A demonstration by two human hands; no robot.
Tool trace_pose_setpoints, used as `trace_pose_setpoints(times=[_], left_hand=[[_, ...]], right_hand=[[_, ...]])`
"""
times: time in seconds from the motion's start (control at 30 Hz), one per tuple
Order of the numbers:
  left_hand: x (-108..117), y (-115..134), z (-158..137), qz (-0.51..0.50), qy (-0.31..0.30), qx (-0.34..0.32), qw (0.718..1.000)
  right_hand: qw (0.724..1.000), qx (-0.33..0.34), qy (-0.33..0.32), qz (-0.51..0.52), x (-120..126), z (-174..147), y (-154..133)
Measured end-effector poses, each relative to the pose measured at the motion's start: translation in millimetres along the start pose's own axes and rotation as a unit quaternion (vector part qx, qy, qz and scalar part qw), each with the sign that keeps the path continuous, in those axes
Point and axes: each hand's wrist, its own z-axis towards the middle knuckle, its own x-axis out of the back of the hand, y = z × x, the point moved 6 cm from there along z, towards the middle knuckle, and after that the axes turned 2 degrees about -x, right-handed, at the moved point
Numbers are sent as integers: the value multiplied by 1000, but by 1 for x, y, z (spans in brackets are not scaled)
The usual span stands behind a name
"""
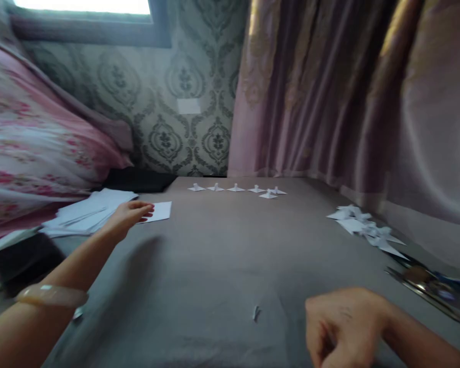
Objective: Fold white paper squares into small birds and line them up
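My left hand (132,213), with a pale bangle on its wrist, reaches to the far left of the table. Its fingers are stretched out over a small white sheet of paper (161,210); whether they touch it I cannot tell. Beside that hand lies a loose stack of white paper (88,210). Low on the right, my right hand (345,324) is closed with its fingers curled under, the lower part cut off by the frame. Anything inside it is hidden. A tiny scrap (256,313) rests on the cloth to its left.
Several small folded white paper pieces (235,188) stand in a row at the far edge. More lie heaped (368,227) at the right, near scissors-like metal tools (423,291). A black box-like item (26,258) is at left. Curtains (310,92) hang behind the grey table (222,255).
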Motion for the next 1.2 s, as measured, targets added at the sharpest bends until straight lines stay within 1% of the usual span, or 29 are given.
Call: trace_pose_setpoints(times=[0.03, 0.07, 0.13, 0.17, 0.23, 0.3, 0.33, 0.4, 0.47, 0.53, 0.63, 0.77, 0.97, 1.2], left_hand=[[10, 1, 4, 27, 12, -19, 999], [18, 1, 7, 44, 25, -24, 998], [25, -1, 12, 75, 36, -28, 996], [24, -2, 15, 94, 38, -33, 994], [18, -5, 19, 140, 34, -42, 989], [7, -8, 22, 188, 14, -58, 980], [1, -9, 24, 211, 3, -68, 975], [-10, -11, 29, 258, -13, -86, 962], [-19, -14, 37, 305, -22, -88, 948], [-27, -20, 46, 346, -27, -77, 935], [-36, -28, 58, 399, -13, -38, 916], [-45, -36, 65, 439, 7, 9, 898], [-48, -34, 67, 458, 11, 40, 888], [-41, -35, 76, 438, 6, 68, 897]], right_hand=[[1000, -5, 14, 13, 7, 0, 2], [999, -3, 30, 19, 16, 4, 3], [995, 24, 96, 8, 39, 24, -2], [989, 41, 139, 1, 51, 38, -6], [968, 70, 239, 7, 73, 68, -16], [950, 84, 302, 3, 84, 97, -24], [946, 91, 310, 6, 85, 109, -27], [951, 100, 292, 13, 80, 130, -32], [952, 106, 286, -10, 74, 141, -34], [944, 110, 310, -23, 72, 144, -33], [931, 112, 348, -11, 72, 141, -28], [922, 113, 369, -20, 71, 139, -25], [917, 121, 379, -28, 70, 137, -26], [914, 123, 384, -28, 71, 135, -26]])
